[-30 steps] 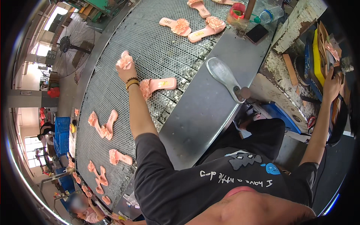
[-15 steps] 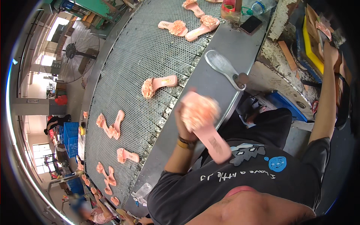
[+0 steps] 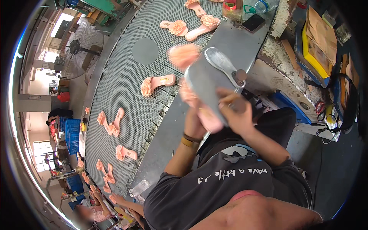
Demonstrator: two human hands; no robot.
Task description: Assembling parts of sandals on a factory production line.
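My left hand [image 3: 194, 124] is closed round a pink slipper [image 3: 210, 119] with a ruffled flower on its strap, held over the metal ledge. Across it lies a grey sole-shaped piece [image 3: 205, 86], smeared by motion, which my right hand [image 3: 237, 114] grips at its near end. The piece covers much of the slipper. Just past its far end is a blurred pink ruffled shape [image 3: 184, 55]; whether anything holds it I cannot tell. A shiny metal sole-shaped plate [image 3: 218, 61] with a round brown knob lies on the ledge.
Several pink flowered slippers [image 3: 163, 80] rest on the mesh conveyor [image 3: 134, 73], which also shows a flat grey disc [image 3: 145, 51]. A phone [image 3: 253, 23] and a bottle [image 3: 262, 6] are on the far ledge. At right stands a yellow-edged stack [image 3: 316, 42]. Another person [image 3: 97, 212] works at lower left.
My right hand has come from the stack at far right to the slipper, bringing the grey piece. The slipper has moved slightly left. The blurred pink shape and grey disc have appeared.
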